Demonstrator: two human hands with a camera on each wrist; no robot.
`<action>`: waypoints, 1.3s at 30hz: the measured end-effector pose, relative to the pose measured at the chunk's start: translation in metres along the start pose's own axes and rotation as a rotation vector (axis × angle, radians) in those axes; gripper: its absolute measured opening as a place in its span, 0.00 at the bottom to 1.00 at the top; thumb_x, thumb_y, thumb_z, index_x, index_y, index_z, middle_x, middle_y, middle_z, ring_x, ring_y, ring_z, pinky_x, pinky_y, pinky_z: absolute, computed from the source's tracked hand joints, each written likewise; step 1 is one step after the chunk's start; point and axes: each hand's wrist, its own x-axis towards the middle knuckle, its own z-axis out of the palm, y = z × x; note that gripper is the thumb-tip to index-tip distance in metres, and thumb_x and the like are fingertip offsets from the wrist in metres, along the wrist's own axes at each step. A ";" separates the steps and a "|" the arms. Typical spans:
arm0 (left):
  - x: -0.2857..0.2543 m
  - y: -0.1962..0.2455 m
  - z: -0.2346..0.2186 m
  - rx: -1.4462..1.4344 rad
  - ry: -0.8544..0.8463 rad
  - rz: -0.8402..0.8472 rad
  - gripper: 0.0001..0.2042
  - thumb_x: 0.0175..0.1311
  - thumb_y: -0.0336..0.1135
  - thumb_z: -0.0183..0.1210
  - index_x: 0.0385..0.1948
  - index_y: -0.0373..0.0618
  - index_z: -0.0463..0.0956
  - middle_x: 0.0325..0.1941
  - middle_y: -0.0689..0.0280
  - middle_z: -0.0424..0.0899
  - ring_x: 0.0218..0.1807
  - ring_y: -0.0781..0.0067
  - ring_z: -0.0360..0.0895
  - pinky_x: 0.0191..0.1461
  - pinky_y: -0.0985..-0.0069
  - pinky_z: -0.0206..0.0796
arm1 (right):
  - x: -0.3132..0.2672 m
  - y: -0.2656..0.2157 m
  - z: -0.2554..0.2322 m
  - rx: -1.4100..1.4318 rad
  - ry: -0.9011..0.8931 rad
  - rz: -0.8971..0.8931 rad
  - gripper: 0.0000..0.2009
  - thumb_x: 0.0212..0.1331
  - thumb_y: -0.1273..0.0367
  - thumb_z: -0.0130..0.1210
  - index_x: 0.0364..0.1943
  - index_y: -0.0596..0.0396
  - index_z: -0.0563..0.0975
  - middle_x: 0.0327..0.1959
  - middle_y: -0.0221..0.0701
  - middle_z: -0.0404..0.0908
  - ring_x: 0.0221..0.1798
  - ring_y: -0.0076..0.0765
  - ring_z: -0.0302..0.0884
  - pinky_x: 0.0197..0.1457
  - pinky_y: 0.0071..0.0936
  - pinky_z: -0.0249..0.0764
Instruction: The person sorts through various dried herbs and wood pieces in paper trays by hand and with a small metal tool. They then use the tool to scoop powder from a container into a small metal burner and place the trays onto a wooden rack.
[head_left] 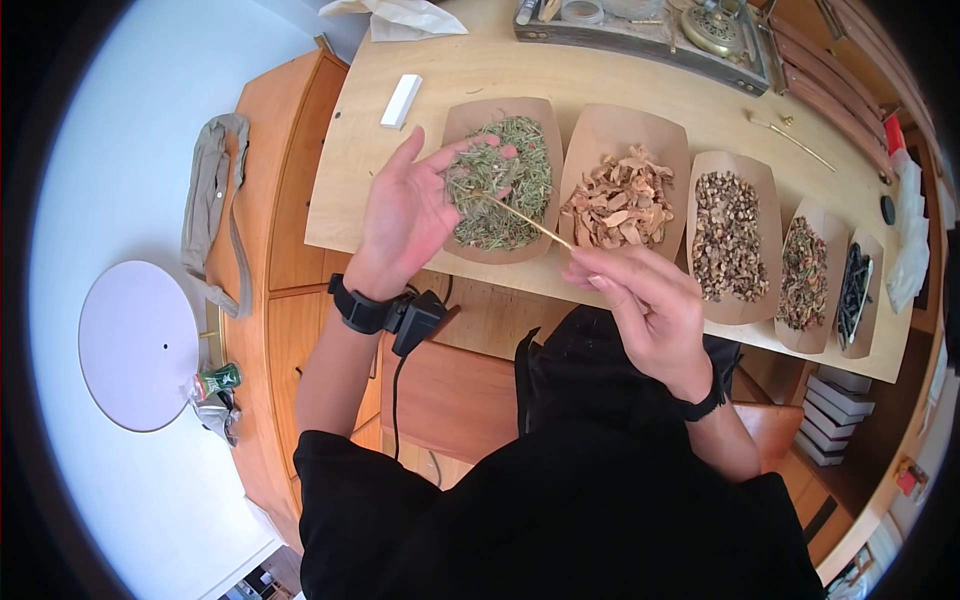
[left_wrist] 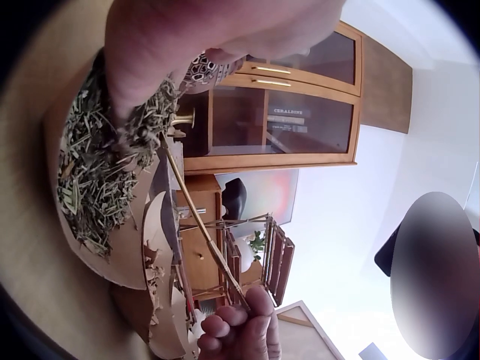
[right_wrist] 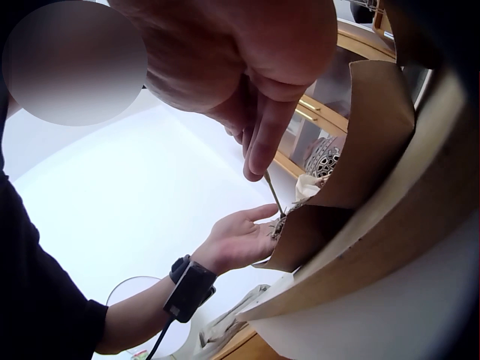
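My left hand [head_left: 400, 225] is palm up over the left end of a brown paper tray [head_left: 462, 118], its fingers extended. A clump of dried green herb [head_left: 472, 177] lies on that palm and fingers, with more of the same herb [head_left: 530, 150] filling the tray beneath. Between thumb and fingertips, my right hand [head_left: 655, 315] pinches a thin brass-coloured stick [head_left: 535, 222]. Its far tip touches the herb clump, also seen in the left wrist view, where the stick [left_wrist: 201, 223] slants away from the herb. The tip itself is hidden among the stems.
To the right stand paper trays of tan dried slices [head_left: 625, 205], chopped brown pieces [head_left: 730, 235], a reddish-green mix [head_left: 803, 275] and dark strips [head_left: 855, 290]. A white block [head_left: 401, 101] lies at the back left. Behind are a wooden tray [head_left: 640, 65] and a thin brush [head_left: 795, 140].
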 end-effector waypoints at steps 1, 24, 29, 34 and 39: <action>0.000 -0.001 0.000 -0.008 -0.007 -0.004 0.34 0.81 0.53 0.32 0.69 0.22 0.57 0.70 0.39 0.68 0.73 0.48 0.66 0.78 0.55 0.56 | -0.001 0.000 -0.001 -0.017 -0.010 -0.002 0.14 0.63 0.81 0.58 0.52 0.60 0.83 0.37 0.39 0.86 0.38 0.36 0.86 0.41 0.28 0.80; -0.003 -0.003 0.002 0.077 0.016 0.029 0.34 0.82 0.52 0.31 0.67 0.20 0.59 0.70 0.37 0.67 0.73 0.47 0.67 0.79 0.54 0.55 | -0.002 0.005 0.002 -0.022 0.038 -0.039 0.15 0.62 0.83 0.57 0.53 0.62 0.82 0.38 0.39 0.86 0.39 0.36 0.86 0.41 0.27 0.81; -0.002 -0.003 0.002 0.059 0.010 0.032 0.34 0.82 0.52 0.31 0.67 0.20 0.59 0.70 0.36 0.67 0.73 0.47 0.67 0.79 0.53 0.56 | -0.005 0.003 0.001 -0.049 0.017 -0.033 0.15 0.63 0.82 0.58 0.54 0.62 0.82 0.38 0.39 0.86 0.39 0.36 0.87 0.42 0.27 0.81; -0.001 -0.004 0.001 0.037 0.014 0.017 0.34 0.81 0.51 0.32 0.68 0.20 0.58 0.69 0.36 0.68 0.72 0.47 0.67 0.78 0.54 0.57 | -0.006 0.002 0.000 -0.032 0.001 -0.043 0.15 0.62 0.82 0.58 0.53 0.62 0.82 0.39 0.40 0.86 0.39 0.36 0.87 0.42 0.27 0.81; -0.001 -0.004 -0.001 0.061 0.003 0.022 0.34 0.81 0.51 0.32 0.68 0.20 0.58 0.69 0.37 0.68 0.72 0.48 0.67 0.78 0.55 0.58 | -0.008 0.002 -0.001 -0.013 0.004 -0.060 0.14 0.62 0.83 0.58 0.52 0.63 0.82 0.38 0.40 0.86 0.40 0.36 0.87 0.42 0.27 0.81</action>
